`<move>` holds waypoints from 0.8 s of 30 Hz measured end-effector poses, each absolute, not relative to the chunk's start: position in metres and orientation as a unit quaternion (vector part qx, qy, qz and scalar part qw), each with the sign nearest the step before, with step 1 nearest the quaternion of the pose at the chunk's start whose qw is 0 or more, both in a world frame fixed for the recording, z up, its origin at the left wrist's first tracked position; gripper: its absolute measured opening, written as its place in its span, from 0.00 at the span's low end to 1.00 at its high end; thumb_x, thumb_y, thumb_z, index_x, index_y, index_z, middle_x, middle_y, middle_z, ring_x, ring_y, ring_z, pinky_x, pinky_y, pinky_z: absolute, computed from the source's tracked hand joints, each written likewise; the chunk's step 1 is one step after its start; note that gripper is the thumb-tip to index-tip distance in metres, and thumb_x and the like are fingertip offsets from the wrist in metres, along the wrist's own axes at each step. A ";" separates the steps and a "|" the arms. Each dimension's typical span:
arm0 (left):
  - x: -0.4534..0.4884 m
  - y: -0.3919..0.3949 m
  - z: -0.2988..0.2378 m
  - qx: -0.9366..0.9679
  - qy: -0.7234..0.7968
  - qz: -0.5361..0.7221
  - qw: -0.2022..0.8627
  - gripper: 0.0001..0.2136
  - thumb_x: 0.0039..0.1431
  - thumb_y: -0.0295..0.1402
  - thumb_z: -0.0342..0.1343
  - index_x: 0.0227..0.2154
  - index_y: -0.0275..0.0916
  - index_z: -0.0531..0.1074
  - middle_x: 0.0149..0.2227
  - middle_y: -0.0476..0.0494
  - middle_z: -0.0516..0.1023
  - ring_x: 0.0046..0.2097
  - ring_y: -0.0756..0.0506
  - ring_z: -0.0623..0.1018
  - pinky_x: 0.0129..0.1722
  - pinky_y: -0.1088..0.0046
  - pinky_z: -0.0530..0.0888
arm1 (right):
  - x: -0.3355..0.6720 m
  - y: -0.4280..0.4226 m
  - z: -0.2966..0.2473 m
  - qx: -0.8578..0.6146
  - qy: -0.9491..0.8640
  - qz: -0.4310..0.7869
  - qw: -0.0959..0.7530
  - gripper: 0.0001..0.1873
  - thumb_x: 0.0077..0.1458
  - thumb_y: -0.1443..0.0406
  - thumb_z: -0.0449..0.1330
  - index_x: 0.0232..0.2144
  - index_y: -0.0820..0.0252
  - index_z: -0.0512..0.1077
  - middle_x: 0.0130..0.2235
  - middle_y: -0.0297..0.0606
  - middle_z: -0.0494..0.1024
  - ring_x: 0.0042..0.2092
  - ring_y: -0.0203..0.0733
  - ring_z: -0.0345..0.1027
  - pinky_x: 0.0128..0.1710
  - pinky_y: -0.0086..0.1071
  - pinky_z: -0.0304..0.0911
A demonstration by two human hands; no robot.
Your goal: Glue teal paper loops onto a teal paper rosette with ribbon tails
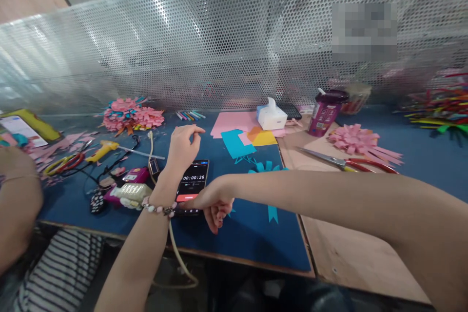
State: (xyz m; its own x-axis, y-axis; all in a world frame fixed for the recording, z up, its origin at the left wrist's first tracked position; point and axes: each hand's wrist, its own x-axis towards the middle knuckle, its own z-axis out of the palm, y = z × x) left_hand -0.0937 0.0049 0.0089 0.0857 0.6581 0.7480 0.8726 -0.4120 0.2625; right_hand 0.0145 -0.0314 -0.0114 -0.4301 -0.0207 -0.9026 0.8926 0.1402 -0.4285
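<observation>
A phone [193, 175] lies on the blue table, its dark screen showing a timer above a red button. My right hand [217, 202] reaches in from the right, a finger stretched to the phone's lower left by the red button and the other fingers loosely curled, holding nothing. My left hand [185, 144], with a beaded bracelet [159, 209] at its wrist, is over the phone's upper left, fingers loosely bent and apart, with nothing visible in it. Right of the phone, a blue paper ribbon bow [272, 212] is partly hidden behind my right forearm.
Pink paper sheets [230, 122], a tissue box [271, 116], a purple cup [326, 112] and open scissors [343, 162] lie beyond my arms. A glue gun [102, 151] and cables are to the left, near another person's arm [16, 204]. A perforated metal panel [219, 44] stands behind.
</observation>
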 end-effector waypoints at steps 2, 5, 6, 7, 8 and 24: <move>-0.094 0.005 0.007 -0.725 -0.527 -0.425 0.125 0.12 0.57 0.24 0.47 0.34 0.40 0.75 0.39 0.45 0.79 0.47 0.44 0.75 0.53 0.61 0.65 | 0.022 -0.034 -0.005 0.332 0.648 -0.565 0.389 0.52 0.51 0.35 0.32 0.28 0.78 0.75 0.19 0.44 0.70 0.15 0.30 0.55 0.10 0.23 0.48; -0.093 0.006 0.007 -0.724 -0.528 -0.427 0.121 0.11 0.57 0.25 0.47 0.34 0.40 0.75 0.39 0.45 0.79 0.47 0.44 0.75 0.53 0.61 0.66 | 0.046 -0.039 0.012 0.314 0.669 -0.577 0.348 0.50 0.51 0.35 0.33 0.25 0.74 0.73 0.18 0.44 0.70 0.15 0.31 0.56 0.11 0.23 0.49; -0.092 0.007 0.008 -0.725 -0.528 -0.427 0.119 0.12 0.58 0.25 0.46 0.34 0.40 0.75 0.39 0.45 0.79 0.47 0.44 0.75 0.53 0.62 0.66 | 0.059 -0.040 0.017 0.314 0.673 -0.579 0.337 0.48 0.53 0.36 0.32 0.22 0.72 0.73 0.18 0.45 0.70 0.15 0.31 0.57 0.11 0.23 0.50; -0.090 0.006 0.010 -0.726 -0.527 -0.427 0.116 0.12 0.58 0.25 0.46 0.35 0.39 0.75 0.40 0.45 0.79 0.47 0.44 0.75 0.52 0.63 0.67 | 0.073 -0.041 0.023 0.320 0.681 -0.578 0.316 0.47 0.54 0.37 0.32 0.19 0.70 0.71 0.16 0.44 0.70 0.14 0.31 0.57 0.11 0.23 0.50; -0.087 0.005 0.013 -0.727 -0.526 -0.427 0.110 0.12 0.59 0.25 0.45 0.36 0.39 0.74 0.40 0.45 0.79 0.46 0.45 0.76 0.51 0.64 0.68 | 0.089 -0.042 0.027 0.323 0.686 -0.586 0.287 0.46 0.55 0.38 0.32 0.17 0.68 0.70 0.15 0.44 0.69 0.13 0.31 0.57 0.11 0.23 0.51; -0.035 -0.153 -0.075 -0.836 -0.486 -0.112 0.231 0.30 0.62 0.50 0.43 0.53 0.26 0.68 0.55 0.27 0.69 0.57 0.34 0.69 0.52 0.56 0.69 | 0.253 -0.091 0.018 0.495 0.626 -0.601 -0.048 0.31 0.58 0.46 0.43 0.18 0.60 0.70 0.14 0.35 0.69 0.13 0.30 0.59 0.15 0.25 0.53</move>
